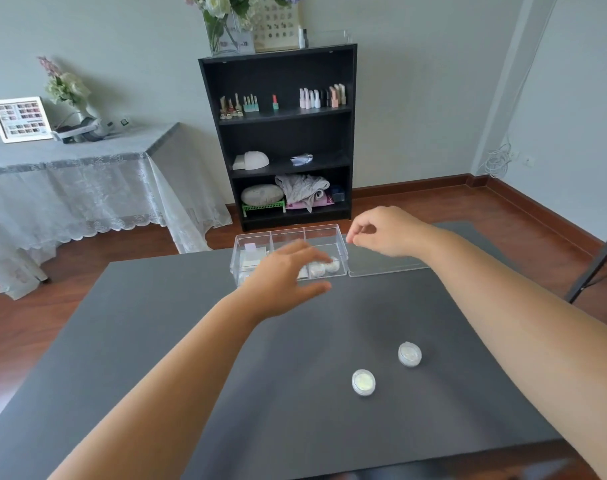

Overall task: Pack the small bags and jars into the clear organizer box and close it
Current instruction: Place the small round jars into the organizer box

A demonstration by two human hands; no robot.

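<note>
A clear organizer box (pixel 324 233) with three compartments stands at the far edge of the dark table (pixel 156 341). Its clear lid (pixel 381 265) lies flat to the right. Small bags (pixel 253 254) sit in the left compartment. Two small white jars (pixel 326 266) rest in the right compartment. My left hand (pixel 284 278) hovers over the box front, fingers spread, holding nothing. My right hand (pixel 381 232) hangs above the box's right end and the lid, fingertips loosely pinched; nothing visible in them. Two more jars, one (pixel 363 382) and another (pixel 410 354), lie on the table nearer me.
A black bookshelf (pixel 278 140) with nail polish bottles stands behind the table. A side table with a lace cloth (pixel 87 174) is at the left. A dark stand leg (pixel 596 261) leans in at the right edge.
</note>
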